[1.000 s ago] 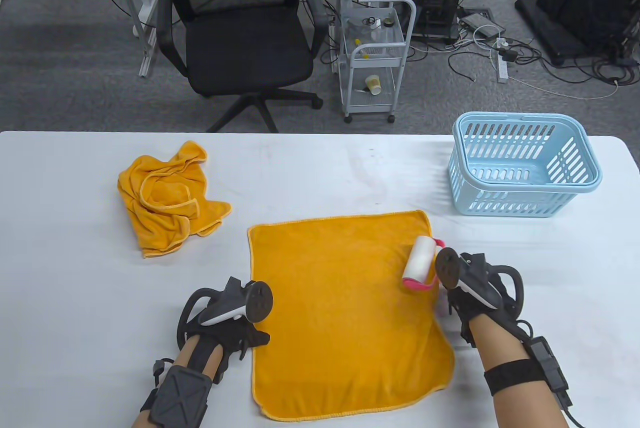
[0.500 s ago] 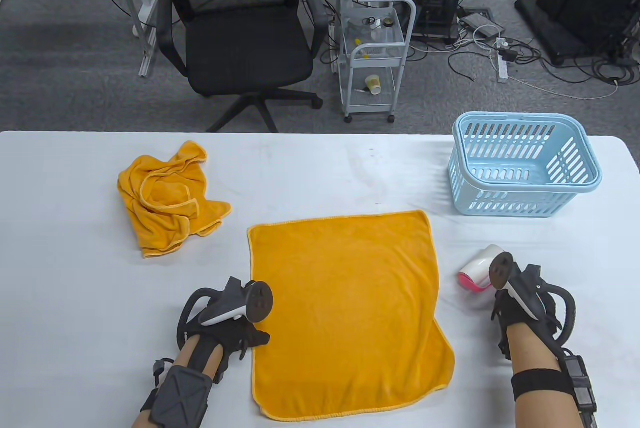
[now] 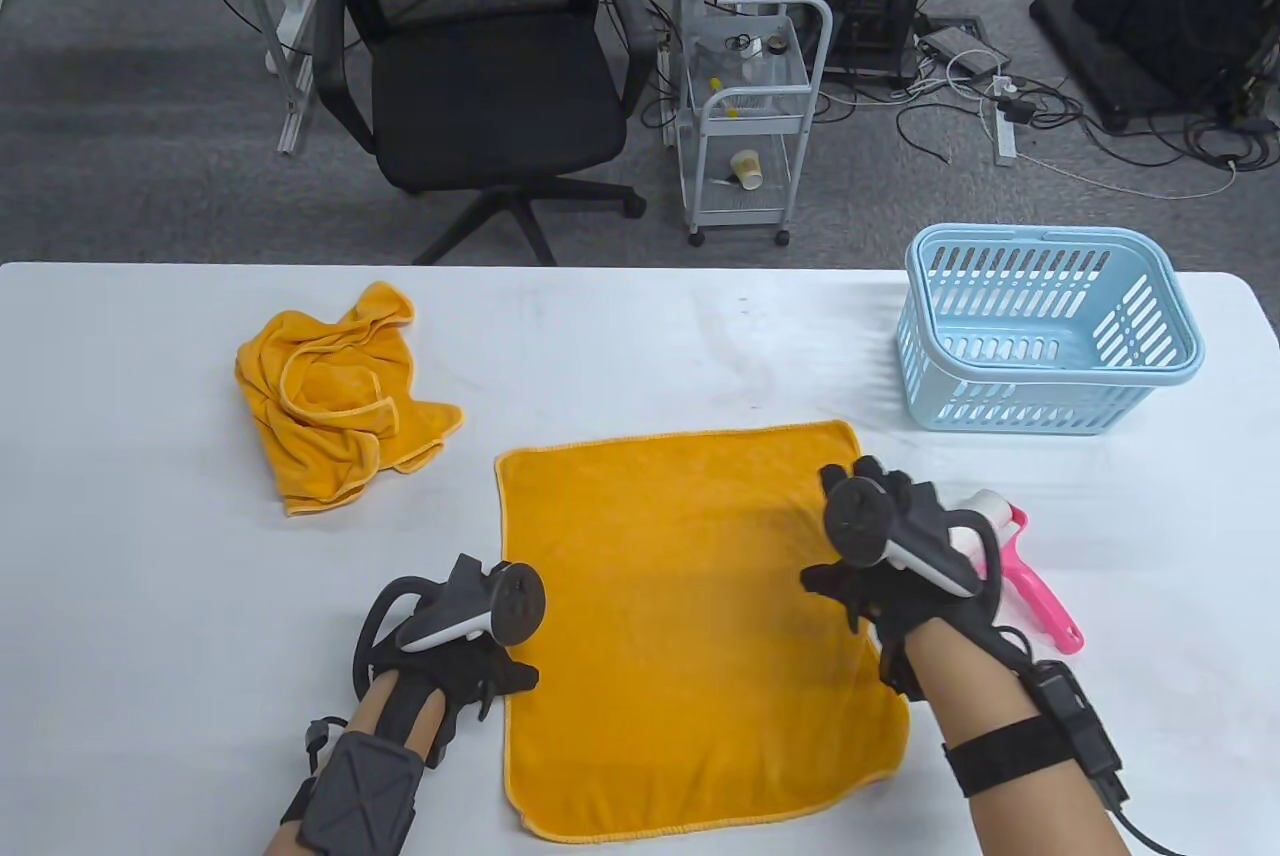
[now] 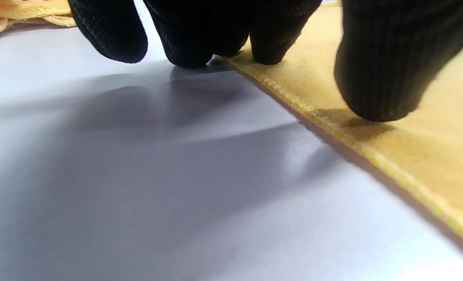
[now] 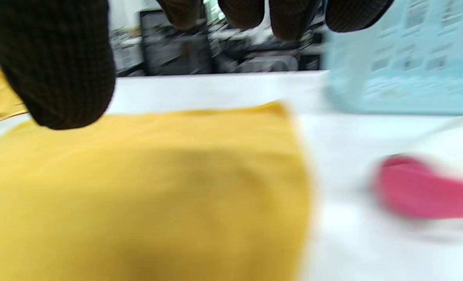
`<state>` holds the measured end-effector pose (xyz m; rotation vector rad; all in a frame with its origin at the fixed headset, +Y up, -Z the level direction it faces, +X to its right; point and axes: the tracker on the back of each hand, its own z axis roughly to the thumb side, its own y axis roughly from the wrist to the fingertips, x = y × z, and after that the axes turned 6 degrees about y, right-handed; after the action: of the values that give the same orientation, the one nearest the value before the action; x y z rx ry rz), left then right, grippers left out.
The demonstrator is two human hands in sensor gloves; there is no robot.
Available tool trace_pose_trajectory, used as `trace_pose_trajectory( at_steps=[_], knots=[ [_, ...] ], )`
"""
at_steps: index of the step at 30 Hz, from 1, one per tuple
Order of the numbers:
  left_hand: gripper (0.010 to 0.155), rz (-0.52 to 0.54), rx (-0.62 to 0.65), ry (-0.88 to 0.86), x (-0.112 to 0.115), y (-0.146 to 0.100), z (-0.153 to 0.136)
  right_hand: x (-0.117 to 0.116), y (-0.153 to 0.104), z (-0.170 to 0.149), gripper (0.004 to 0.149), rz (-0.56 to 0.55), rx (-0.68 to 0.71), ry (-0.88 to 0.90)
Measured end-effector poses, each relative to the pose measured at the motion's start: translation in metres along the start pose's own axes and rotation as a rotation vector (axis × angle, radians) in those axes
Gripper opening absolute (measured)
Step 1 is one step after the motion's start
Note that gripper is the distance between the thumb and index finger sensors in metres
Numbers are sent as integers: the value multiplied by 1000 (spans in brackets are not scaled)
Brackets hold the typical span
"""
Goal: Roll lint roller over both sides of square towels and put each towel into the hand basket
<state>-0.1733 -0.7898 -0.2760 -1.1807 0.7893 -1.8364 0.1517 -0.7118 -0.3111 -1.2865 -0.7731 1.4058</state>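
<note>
Flat yellow towel (image 3: 690, 626): spread on white desk (image 3: 150, 516), front centre. Crumpled yellow towel (image 3: 335, 396): heaped far left, well apart. Lint roller (image 3: 1010, 551): lying on desk just right of flat towel, pink handle toward front, released. Blue hand basket (image 3: 1050, 326): far right corner. Left hand (image 3: 460, 641): fingertips (image 4: 379, 78) pressing towel's left hem, grip holding nothing. Right hand (image 3: 890, 546): above towel's right edge, grip relaxed, fingers loose, holding nothing.
</note>
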Motion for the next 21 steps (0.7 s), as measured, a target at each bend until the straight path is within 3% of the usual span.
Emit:
trace_pose_trajectory(
  at_steps=[3,6,14,16,17,21],
  knots=[
    [82,-1,2,-5,0,0,-1,-22,13,40,106,116,77,-54],
    [82,-1,4,-10,0,0,-1,-43,25,60,109,209,88,-114],
    [83,-3,11,-30,1,-1,-4,-79,42,66,109,308,73,-188],
    [87,0,14,-47,1,-1,-5,-79,43,63,104,318,71,-163],
    [91,0,16,-59,1,-2,-6,-78,44,63,99,260,66,-143],
    [100,3,27,-93,1,-2,-9,-74,46,64,59,124,58,-160]
  ],
)
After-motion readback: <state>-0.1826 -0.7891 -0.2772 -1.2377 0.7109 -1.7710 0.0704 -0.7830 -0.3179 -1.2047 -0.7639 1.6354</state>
